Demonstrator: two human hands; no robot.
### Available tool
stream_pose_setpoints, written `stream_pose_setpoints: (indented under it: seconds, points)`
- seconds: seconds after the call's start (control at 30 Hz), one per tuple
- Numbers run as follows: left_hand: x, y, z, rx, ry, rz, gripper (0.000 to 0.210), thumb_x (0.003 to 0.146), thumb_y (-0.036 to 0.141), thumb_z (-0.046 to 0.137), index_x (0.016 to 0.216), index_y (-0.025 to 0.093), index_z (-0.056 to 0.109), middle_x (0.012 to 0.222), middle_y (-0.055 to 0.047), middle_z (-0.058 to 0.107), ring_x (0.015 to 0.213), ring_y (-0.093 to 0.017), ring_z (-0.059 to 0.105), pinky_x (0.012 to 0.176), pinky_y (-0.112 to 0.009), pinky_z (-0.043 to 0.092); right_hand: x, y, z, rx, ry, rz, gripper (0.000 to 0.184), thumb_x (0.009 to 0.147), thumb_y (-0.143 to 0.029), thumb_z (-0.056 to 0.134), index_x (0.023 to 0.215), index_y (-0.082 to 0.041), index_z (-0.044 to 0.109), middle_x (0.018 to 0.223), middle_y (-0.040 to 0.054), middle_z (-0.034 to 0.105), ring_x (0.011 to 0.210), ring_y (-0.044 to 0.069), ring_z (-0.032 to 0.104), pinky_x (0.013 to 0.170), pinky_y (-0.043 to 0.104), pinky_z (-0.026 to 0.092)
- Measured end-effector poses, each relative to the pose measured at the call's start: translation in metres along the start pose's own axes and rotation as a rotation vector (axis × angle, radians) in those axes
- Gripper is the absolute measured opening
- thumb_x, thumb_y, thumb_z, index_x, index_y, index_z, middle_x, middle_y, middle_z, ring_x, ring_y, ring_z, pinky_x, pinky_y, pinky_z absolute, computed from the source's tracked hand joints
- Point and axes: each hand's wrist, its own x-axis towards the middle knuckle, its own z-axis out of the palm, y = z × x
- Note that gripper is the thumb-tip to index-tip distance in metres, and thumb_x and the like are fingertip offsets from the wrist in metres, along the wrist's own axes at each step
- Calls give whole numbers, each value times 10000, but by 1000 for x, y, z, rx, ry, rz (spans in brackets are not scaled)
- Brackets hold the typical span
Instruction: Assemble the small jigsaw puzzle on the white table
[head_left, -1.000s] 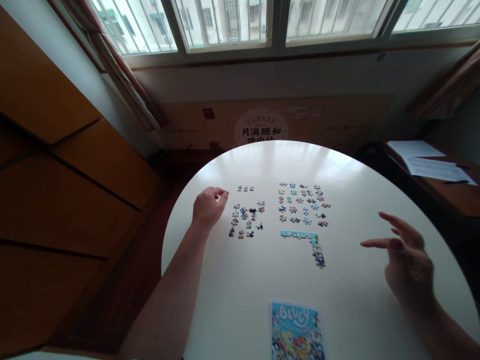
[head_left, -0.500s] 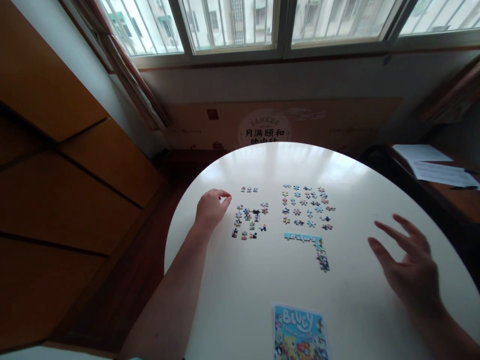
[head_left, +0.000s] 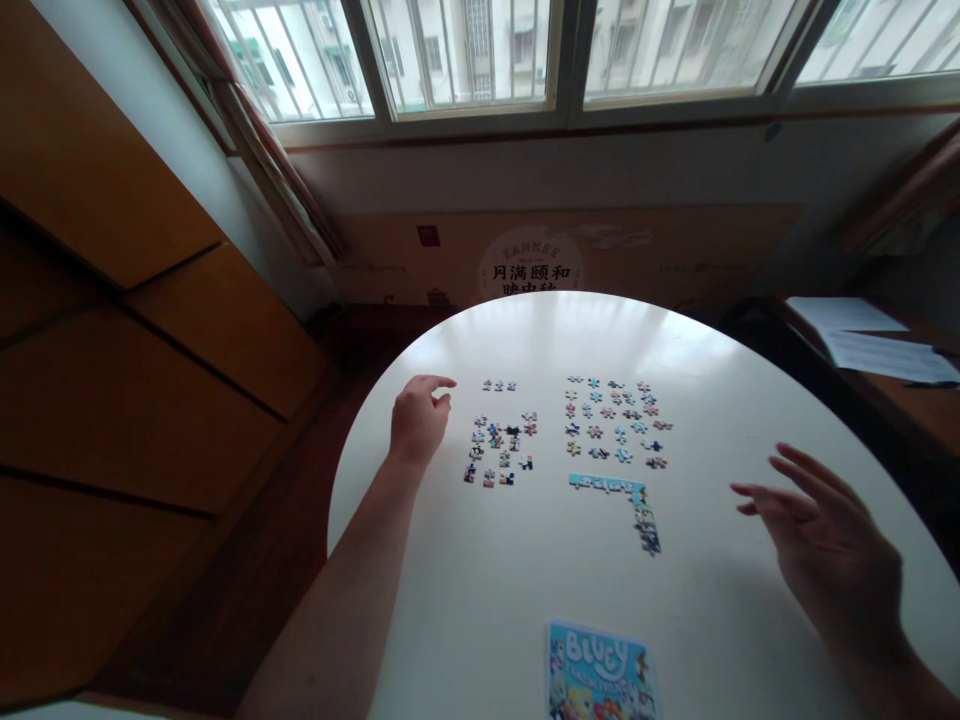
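My left hand point(head_left: 421, 420) is over the left of the table, thumb and forefinger slightly apart with nothing seen between them. Just right of it lie a short row of puzzle pieces point(head_left: 499, 386) and a looser cluster of pieces point(head_left: 495, 436). Farther right, several loose puzzle pieces point(head_left: 607, 412) are spread out in rough rows. Below those, joined pieces form an L-shaped puzzle edge point(head_left: 640, 492), blue along the top. My right hand point(head_left: 829, 530) hovers at the right side, fingers stretched out and holding nothing. It is apart from all the pieces.
A blue Bluey picture sheet point(head_left: 600, 672) lies at the near edge of view on the round white table point(head_left: 480, 590). Papers point(head_left: 892, 355) and pens rest on a brown side table to the right. Wooden cabinets point(head_left: 135, 390) stand left; windows are ahead.
My left thumb and forefinger have parted, and that hand has shifted slightly left. The fingers of my right hand have drawn closer together as it moved slightly. The view has tilted slightly upward.
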Motion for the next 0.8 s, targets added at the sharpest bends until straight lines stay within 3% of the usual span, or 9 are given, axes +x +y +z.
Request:
stream_pose_setpoints:
  seconds: [0.1, 0.37, 0.7, 0.8]
  points:
    - [0, 0, 4, -56, -7, -7, 225, 871, 117, 549, 972, 185, 738, 1086, -57, 714, 632, -132, 694, 765, -312, 584, -1, -2, -2, -7, -5, 10, 466, 855, -334, 759, 1313, -340, 673, 1345, 76, 662, 679, 215, 741, 500, 412, 646]
    - [1, -6, 11, -144, 14, 53, 313, 887, 75, 425, 914, 150, 727, 1069, -77, 706, 709, -142, 741, 622, -255, 579, 1, 1, -4, -14, -5, 2, 439, 858, -312, 759, 1292, -313, 690, 1203, 81, 701, 680, 219, 738, 486, 378, 621]
    - [2, -3, 7, -25, 19, 72, 391, 773, 1, 424, 861, 183, 759, 904, -29, 744, 707, -153, 702, 794, -303, 577, 0, 8, -5, -34, 24, -4, 312, 850, -294, 756, 1162, -287, 746, 1143, 70, 688, 695, 189, 678, 471, 342, 562]
    - [1, 2, -3, 28, -66, 93, 350, 775, 39, 454, 813, 204, 760, 882, -32, 760, 800, -194, 707, 851, -331, 570, 1, 6, -4, -30, 47, 10, 276, 831, -304, 764, 1107, -308, 766, 1103, 78, 689, 664, 206, 667, 442, 368, 541]
